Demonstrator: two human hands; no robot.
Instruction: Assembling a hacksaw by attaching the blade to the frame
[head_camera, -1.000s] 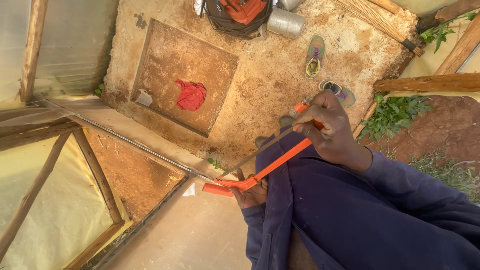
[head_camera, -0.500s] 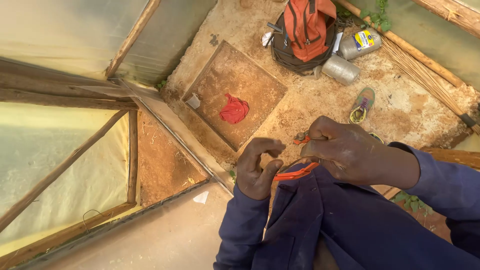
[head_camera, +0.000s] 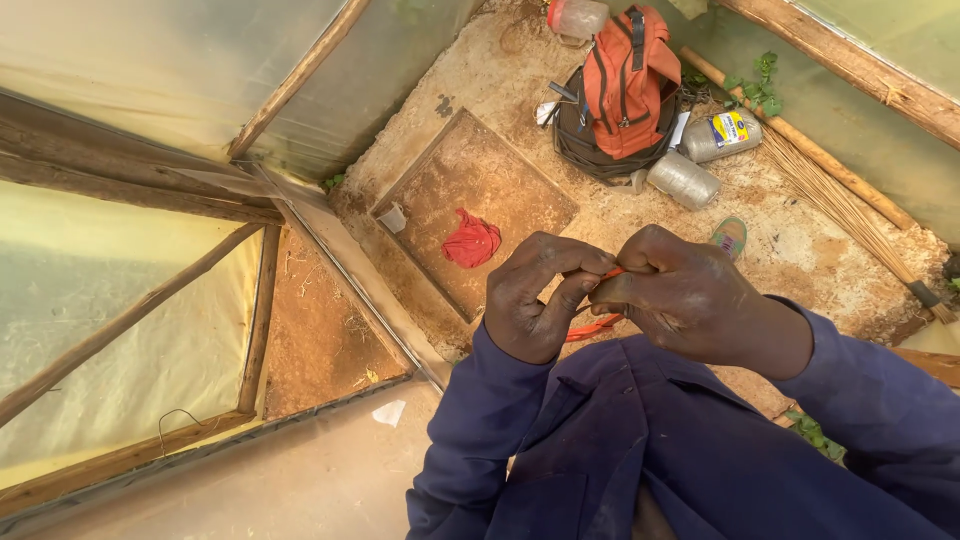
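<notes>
Both hands are up close in front of the dark blue jacket (head_camera: 640, 450), working the same orange-handled pliers (head_camera: 592, 325). Left hand (head_camera: 535, 300) is curled with fingertips pinching at the tool, right hand (head_camera: 680, 295) is clenched over the top end, so most of it is hidden. Down on the dirt floor there's a red cloth (head_camera: 470, 240) on a sunken square slab (head_camera: 475, 205), an orange and black backpack (head_camera: 620, 85) well apart, two twine spools (head_camera: 685, 178) beside it, and a straw broom (head_camera: 850, 205)
</notes>
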